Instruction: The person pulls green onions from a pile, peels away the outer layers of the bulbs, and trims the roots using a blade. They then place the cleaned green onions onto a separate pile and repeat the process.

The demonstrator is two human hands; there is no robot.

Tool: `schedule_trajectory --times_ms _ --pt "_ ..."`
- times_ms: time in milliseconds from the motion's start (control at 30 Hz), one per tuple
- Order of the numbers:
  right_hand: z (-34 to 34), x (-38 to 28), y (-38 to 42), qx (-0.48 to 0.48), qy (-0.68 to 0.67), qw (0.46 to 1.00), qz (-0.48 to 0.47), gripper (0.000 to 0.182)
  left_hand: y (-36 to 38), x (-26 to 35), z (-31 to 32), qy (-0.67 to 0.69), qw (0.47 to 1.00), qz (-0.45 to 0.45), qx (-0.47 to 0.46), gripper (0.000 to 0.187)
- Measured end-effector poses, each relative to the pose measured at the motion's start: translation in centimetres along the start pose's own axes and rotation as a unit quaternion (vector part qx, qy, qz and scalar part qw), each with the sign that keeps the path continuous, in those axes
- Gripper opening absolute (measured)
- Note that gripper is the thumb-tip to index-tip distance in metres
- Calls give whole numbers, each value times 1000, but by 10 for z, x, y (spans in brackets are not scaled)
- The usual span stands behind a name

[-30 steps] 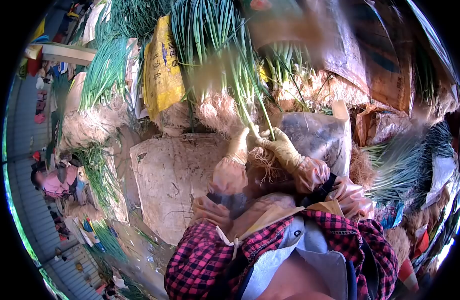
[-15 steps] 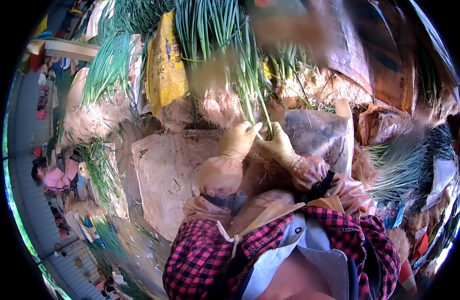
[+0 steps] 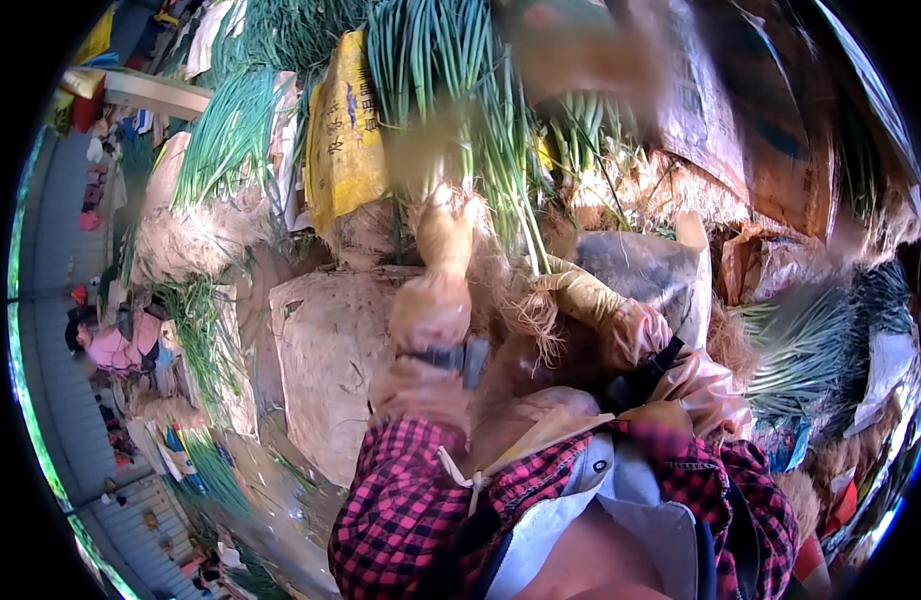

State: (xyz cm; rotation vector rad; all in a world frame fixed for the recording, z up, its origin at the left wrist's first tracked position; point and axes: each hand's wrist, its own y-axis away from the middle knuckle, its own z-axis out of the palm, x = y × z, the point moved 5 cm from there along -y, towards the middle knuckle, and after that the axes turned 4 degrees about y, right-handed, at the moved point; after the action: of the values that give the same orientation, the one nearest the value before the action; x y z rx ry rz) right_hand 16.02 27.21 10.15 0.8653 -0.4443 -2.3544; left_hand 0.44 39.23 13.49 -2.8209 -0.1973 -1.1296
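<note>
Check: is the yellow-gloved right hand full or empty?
Full: the right hand grips long green onion stalks, their stringy tan roots showing beside it.

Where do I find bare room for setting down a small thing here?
Mostly bare: the pale sheet, between the loose greens and the left sleeve. Crowded: beyond the left hand, where green onions are packed together.

The checked shirt (image 3: pixel 405 500) was pink and black, the right glove (image 3: pixel 588 296) pale yellow, onion leaves (image 3: pixel 508 150) green, roots (image 3: pixel 530 316) tan.
</note>
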Motion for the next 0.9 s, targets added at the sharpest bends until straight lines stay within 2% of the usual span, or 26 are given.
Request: schedule_trajectory --times_ms 33,100,133,167,200,233,300,333,367,433,500,533,567,633,700,767,833,900 --pt "-4 1 -3 -7 5 1000 0 33 -14 15 0 -86 996 16 33 46" --pt "-13 7 -8 -94 15 995 -6 29 -48 6 28 -273 951 -82 -120 53" --pt "-22 11 -13 -79 30 996 -19 24 -52 9 29 -309 938 -73 -138 49" --pt "-34 12 -15 -52 83 994 -55 18 -57 9 31 -258 948 -92 -164 42" --pt "-32 4 -9 -39 78 992 -89 16 -51 2 29 -66 973 -155 -158 40" --pt "-28 -2 -4 -27 69 990 -121 14 -35 -5 23 125 957 -215 -152 38" --pt "-26 -4 -4 -4 40 992 -122 10 -19 -9 16 289 948 -20 -134 41" --pt "-20 -6 -2 18 -3 996 -85 10 12 9 1 301 935 -53 -180 45" --pt "-18 -3 -3 39 -46 997 -44 10 32 -3 16 337 908 -36 -245 47" --pt "-7 -6 -5 -11 -31 998 -50 25 69 4 33 308 888 -31 -339 52" --pt "-4 -2 -7 2 71 996 -57 30 50 18 36 375 885 -97 -260 63" --pt "-2 -2 -5 0 75 996 -55 30 27 13 38 338 907 -123 -221 70" --pt "0 0 -3 -13 72 996 -41 30 13 17 32 236 918 -246 -202 62" --pt "0 0 1 -21 72 997 -34 31 -20 7 44 286 940 -151 -110 46" --pt "-11 -5 -3 13 83 992 -99 31 -22 13 41 417 900 -120 -41 28" --pt "-13 -2 -2 49 58 991 -106 30 1 30 20 507 847 -150 -45 24" --pt "-17 1 -11 78 -22 992 -97 29 23 32 5 599 785 -120 -98 23" --pt "-25 8 -17 91 10 993 -71 28 43 21 -19 623 775 -97 -42 19"
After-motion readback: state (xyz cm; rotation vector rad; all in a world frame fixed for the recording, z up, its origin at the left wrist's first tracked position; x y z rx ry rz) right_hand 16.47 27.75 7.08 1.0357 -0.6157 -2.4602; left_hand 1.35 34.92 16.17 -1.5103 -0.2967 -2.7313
